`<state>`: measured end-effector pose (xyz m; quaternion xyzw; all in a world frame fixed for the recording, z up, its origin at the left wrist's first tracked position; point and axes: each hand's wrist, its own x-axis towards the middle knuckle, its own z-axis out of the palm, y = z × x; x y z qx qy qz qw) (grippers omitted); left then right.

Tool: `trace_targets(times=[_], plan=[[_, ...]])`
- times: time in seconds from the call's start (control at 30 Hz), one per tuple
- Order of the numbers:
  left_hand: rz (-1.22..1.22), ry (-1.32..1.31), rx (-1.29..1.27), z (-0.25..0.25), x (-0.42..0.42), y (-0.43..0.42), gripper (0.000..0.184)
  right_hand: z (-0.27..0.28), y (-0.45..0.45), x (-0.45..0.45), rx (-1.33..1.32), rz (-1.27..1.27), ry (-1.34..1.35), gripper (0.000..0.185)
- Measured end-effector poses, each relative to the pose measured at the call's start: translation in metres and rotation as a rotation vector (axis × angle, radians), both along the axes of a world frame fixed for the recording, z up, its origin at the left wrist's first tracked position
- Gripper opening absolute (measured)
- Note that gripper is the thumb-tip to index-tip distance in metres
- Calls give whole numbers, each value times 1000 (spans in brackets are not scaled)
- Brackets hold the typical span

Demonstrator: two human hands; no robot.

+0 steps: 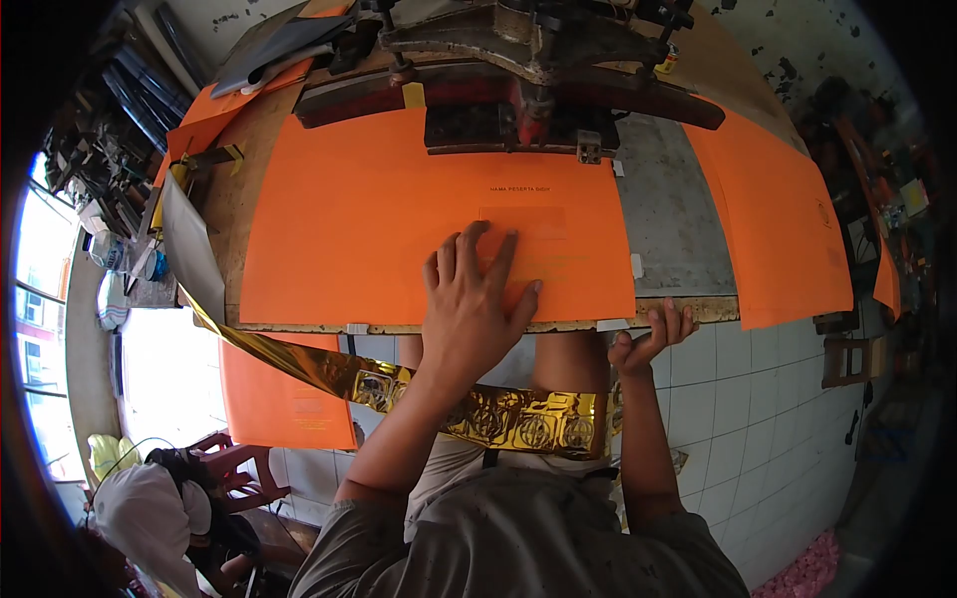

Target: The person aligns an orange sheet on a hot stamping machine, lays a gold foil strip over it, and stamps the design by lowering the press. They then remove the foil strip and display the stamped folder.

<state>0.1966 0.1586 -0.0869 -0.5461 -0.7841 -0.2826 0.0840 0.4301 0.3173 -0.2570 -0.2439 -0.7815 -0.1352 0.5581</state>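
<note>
A large orange sheet [349, 219] lies on the board under the press [528, 60], with small dark print near its right side and faint gold print lower down. My left hand [474, 289] rests on this sheet with its fingers spread, fingertips beside the faint print. At the board's front edge, right of the sheet, is my right hand [653, 337], its fingers partly curled upward; whether it grips anything I cannot make out. A gold foil strip [528, 421] with stamped-out shapes hangs below the board and passes under my left forearm.
More orange sheets [778, 219] lie at the right of the board [738, 309]. Another orange sheet [289, 399] sits lower left. A person in a white head covering [150, 513] is at the bottom left. Tools [110, 149] crowd the left wall.
</note>
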Motion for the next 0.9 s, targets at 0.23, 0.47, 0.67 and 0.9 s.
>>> trace_targets(times=[0.23,0.47,0.67,0.9], plan=[[-25,35,8,-2,-2,-1,44,1,-1,1,-13,3,-2,49],[-25,30,55,-6,-1,0,39,-3,1,-1,-10,16,48,48],[-34,-3,63,-4,-2,-2,39,-2,2,0,2,8,19,49],[-17,15,83,-7,-1,0,36,-3,1,2,-1,0,-7,49]])
